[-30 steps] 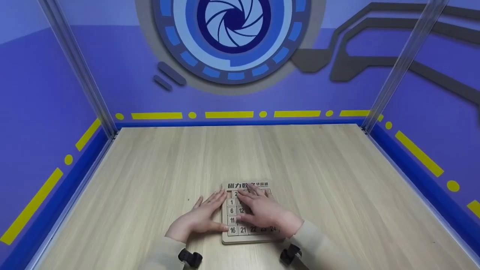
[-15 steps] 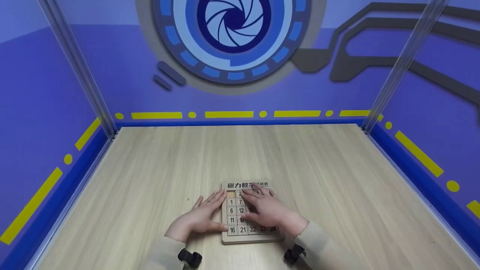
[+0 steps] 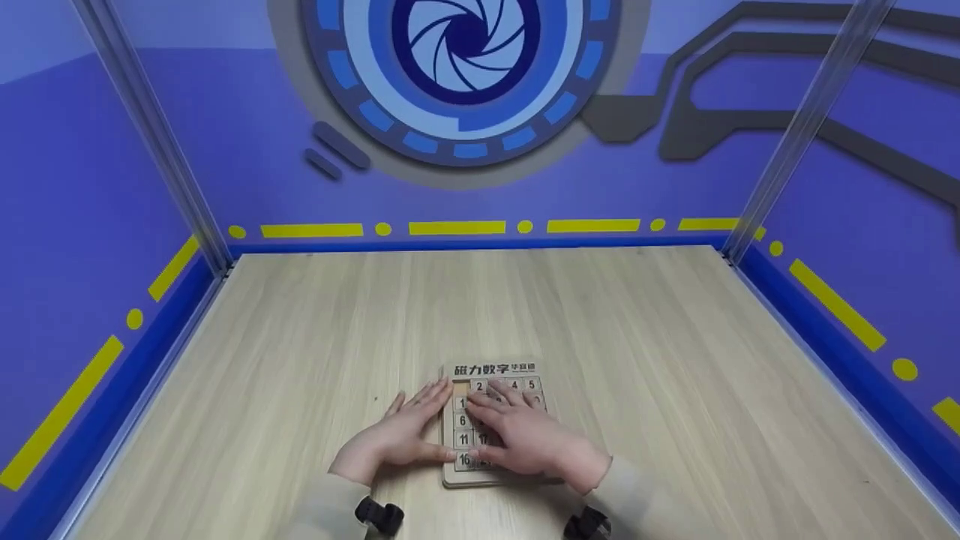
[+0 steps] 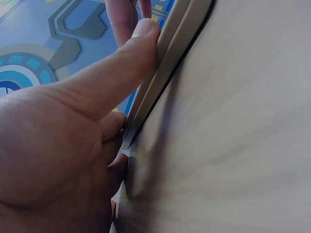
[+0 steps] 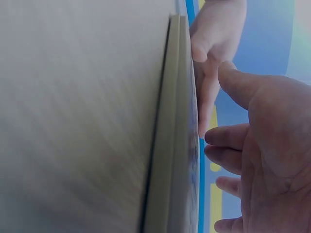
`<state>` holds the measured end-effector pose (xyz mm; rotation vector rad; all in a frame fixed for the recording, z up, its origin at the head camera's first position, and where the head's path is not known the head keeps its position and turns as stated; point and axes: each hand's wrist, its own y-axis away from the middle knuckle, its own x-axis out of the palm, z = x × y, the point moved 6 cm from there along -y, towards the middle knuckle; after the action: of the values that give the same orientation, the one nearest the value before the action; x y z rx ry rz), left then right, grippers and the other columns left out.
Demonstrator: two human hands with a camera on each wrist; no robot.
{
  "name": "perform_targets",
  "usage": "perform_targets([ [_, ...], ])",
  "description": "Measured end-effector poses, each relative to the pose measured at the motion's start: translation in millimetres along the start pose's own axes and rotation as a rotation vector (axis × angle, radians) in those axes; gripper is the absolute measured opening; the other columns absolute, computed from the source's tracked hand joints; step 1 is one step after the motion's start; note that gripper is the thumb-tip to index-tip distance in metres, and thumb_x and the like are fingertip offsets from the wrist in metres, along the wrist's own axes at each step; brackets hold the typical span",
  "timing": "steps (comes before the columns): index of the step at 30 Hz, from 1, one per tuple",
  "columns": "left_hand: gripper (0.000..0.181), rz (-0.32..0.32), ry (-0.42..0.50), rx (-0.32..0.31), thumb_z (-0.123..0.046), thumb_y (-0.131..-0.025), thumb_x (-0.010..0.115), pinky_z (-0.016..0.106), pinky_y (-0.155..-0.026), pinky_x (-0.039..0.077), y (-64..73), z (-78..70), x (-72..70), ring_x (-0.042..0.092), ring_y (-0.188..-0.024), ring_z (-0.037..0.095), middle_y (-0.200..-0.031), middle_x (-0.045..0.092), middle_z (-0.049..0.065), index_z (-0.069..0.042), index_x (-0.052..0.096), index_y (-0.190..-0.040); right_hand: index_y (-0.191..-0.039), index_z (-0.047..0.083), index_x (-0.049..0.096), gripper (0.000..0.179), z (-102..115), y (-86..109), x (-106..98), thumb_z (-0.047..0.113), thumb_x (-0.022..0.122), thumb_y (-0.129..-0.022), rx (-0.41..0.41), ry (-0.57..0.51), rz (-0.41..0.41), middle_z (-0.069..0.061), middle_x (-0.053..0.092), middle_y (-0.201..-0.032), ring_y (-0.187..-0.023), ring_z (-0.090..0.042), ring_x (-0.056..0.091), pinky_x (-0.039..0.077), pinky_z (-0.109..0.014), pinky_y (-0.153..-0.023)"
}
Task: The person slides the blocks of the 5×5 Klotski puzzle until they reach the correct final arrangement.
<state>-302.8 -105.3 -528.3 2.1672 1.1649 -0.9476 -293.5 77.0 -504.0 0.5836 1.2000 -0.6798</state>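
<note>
A wooden number sliding puzzle [image 3: 469, 481] lies flat on the table, with a bare square [image 3: 460, 388] at the top left of its grid. My left hand [image 3: 397, 439] lies along its left side, fingers straight at the upper edge and thumb tip by tile 16 [image 3: 464, 459]. In the left wrist view, that thumb [image 4: 131, 56] reaches to the puzzle's side. My right hand [image 3: 536, 439] is spread over the middle and right of the grid, hiding many tiles. In the right wrist view, its fingers [image 5: 228, 137] are extended close over the board.
The wood-grain table [image 3: 337, 315] stretches away to a blue printed back wall [image 3: 480, 202]. Side panels with yellow marks [image 3: 64, 412] stand left and right. Both wrists carry black straps [image 3: 379, 516].
Tile 2 has slid right, enlarging the gap at the top left. My right hand has shifted right, then back left and nearer, uncovering tiles 4 and 5. My left hand stays put.
</note>
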Motion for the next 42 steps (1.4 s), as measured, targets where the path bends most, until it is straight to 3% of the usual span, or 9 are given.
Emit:
perform_targets([
  [14, 0.112, 0.005, 0.007, 0.001, -0.051, -0.084, 0.079, 0.067, -0.128, -0.004, 0.4, 0.2, 0.2, 0.012, -0.161, 0.040, -0.173, 0.011, 0.015, -0.007, 0.017, -0.165, -0.159, 0.020, 0.039, 0.077, -6.1, -17.8, 0.9, 0.062, 0.055, -0.097, 0.045, 0.012, 0.025, 0.002, 0.036, -0.167, -0.160, -0.036, 0.020, 0.022, -0.074, -0.121],
  [27, 0.111, 0.000, -0.027, 0.009, -0.053, -0.083, 0.079, 0.069, -0.127, -0.001, -0.4, -0.5, -0.6, 0.014, -0.160, 0.042, -0.173, 0.014, 0.016, -0.005, 0.019, -0.164, -0.159, 0.018, 0.041, 0.077, -10.9, -28.1, 0.0, 0.063, 0.055, -0.098, 0.052, 0.010, -0.003, 0.000, 0.036, -0.168, -0.160, -0.036, 0.019, 0.023, -0.074, -0.121],
  [37, 0.112, -0.001, -0.018, -0.007, -0.054, -0.083, 0.078, 0.066, -0.128, -0.003, 1.1, -0.7, -1.8, 0.012, -0.161, 0.040, -0.174, 0.011, 0.014, -0.008, 0.018, -0.165, -0.160, 0.022, 0.039, 0.077, -5.2, -2.6, -1.9, 0.065, 0.053, -0.097, -0.009, -0.025, -0.007, 0.002, 0.031, -0.170, -0.161, -0.036, 0.015, 0.015, -0.074, -0.123],
  [42, 0.112, 0.003, -0.014, -0.008, -0.054, -0.083, 0.078, 0.066, -0.128, -0.003, 0.5, 0.5, -0.5, 0.012, -0.161, 0.040, -0.174, 0.010, 0.014, -0.009, 0.017, -0.165, -0.160, 0.023, 0.038, 0.079, -0.7, 12.8, 3.6, 0.066, 0.054, -0.096, -0.026, -0.017, 0.011, 0.006, 0.029, -0.170, -0.161, -0.034, 0.016, 0.016, -0.072, -0.124],
])
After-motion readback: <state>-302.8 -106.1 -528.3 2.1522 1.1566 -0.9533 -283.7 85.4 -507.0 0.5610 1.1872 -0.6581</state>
